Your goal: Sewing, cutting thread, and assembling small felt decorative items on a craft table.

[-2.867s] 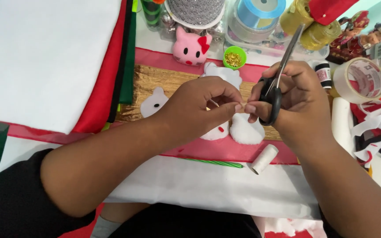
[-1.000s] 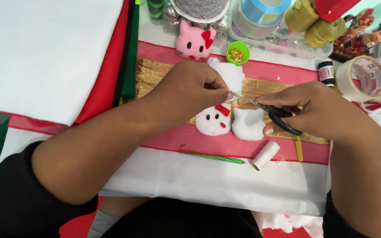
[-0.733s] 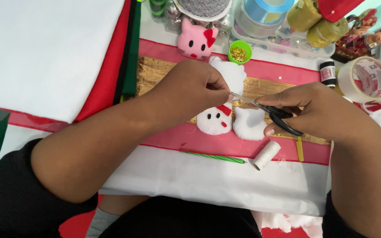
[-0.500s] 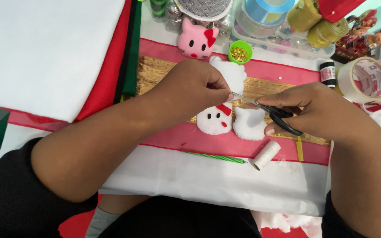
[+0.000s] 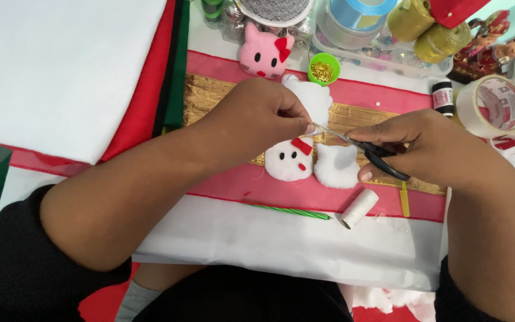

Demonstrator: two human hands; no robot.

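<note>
My right hand (image 5: 430, 149) grips small black-handled scissors (image 5: 377, 156), their blades pointing left toward the fingertips of my left hand (image 5: 257, 116). My left hand pinches something very small, too fine to make out, right at the blade tips. Just below lie a white felt cat face (image 5: 290, 162) with a red bow and a plain white felt cat shape (image 5: 336, 166), both on a pink cloth (image 5: 305, 191). Another white felt piece (image 5: 311, 98) shows behind my left hand.
A white thread spool (image 5: 357, 209) and a green striped pencil (image 5: 287, 210) lie near the front. A pink plush cat head (image 5: 264, 53), green cup of gold pins (image 5: 323, 68), tape roll (image 5: 493, 106), black spool (image 5: 442, 95), ribbon reels (image 5: 359, 18) and white felt sheet (image 5: 61, 65) surround the work.
Since the oldest frame the scissors have swung down from upright to nearly level, blades at my left fingertips. Over the last second both hands stay almost still.
</note>
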